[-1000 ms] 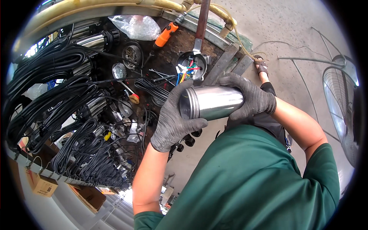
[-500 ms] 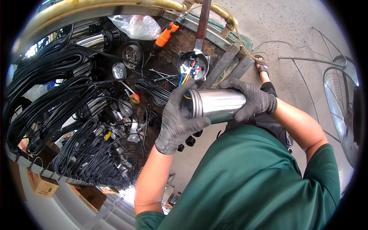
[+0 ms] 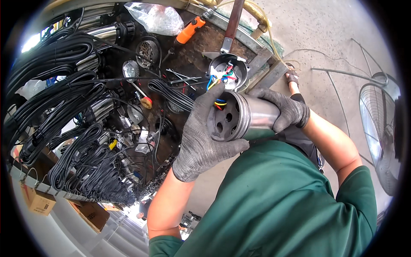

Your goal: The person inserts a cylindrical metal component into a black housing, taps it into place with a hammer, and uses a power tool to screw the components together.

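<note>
Between my gloved hands lies a shiny steel cylinder, tilted, with a ridged rim and a dark end face pierced by round holes. My left hand wraps the near-left rim, thumb beneath and fingers along the far side. My right hand grips the other end from above. Yellow, blue and red wires come out of the end face beside my left fingers. Just beyond stands a round black housing with coloured wires and white connectors inside; whether these wires join the cylinder's is hidden by my fingers.
On the dark workbench lie an orange power tool, a bubble-wrap bag, coiled black cables, long screws and a brush-like tool. A floor fan stands at the right.
The cylinder has turned so its holed end face and wires now show. My left hand has shifted slightly down and spread along the rim. The view has moved a little.
</note>
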The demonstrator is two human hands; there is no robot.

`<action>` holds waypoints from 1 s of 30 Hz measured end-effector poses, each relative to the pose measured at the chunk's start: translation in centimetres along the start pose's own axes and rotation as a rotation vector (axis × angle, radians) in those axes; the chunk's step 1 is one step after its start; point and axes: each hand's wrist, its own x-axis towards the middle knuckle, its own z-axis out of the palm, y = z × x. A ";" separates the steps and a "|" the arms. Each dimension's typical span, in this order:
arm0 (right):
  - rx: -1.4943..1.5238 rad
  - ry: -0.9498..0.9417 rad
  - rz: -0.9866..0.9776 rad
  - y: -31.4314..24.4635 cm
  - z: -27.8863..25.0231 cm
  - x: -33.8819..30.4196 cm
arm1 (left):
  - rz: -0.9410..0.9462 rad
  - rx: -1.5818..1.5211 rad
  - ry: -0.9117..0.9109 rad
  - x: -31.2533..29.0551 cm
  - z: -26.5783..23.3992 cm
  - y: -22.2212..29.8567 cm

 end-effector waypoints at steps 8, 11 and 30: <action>0.030 -0.012 0.025 -0.1 0.3 0.2 | 0.003 -0.141 0.042 -0.7 0.4 -0.3; 0.007 0.002 0.052 -0.6 0.3 0.2 | -0.103 -0.067 0.041 -0.8 0.2 -0.1; -0.019 -0.127 0.060 1.4 -0.6 0.7 | -0.003 -0.178 -0.004 -2.2 -0.5 -0.2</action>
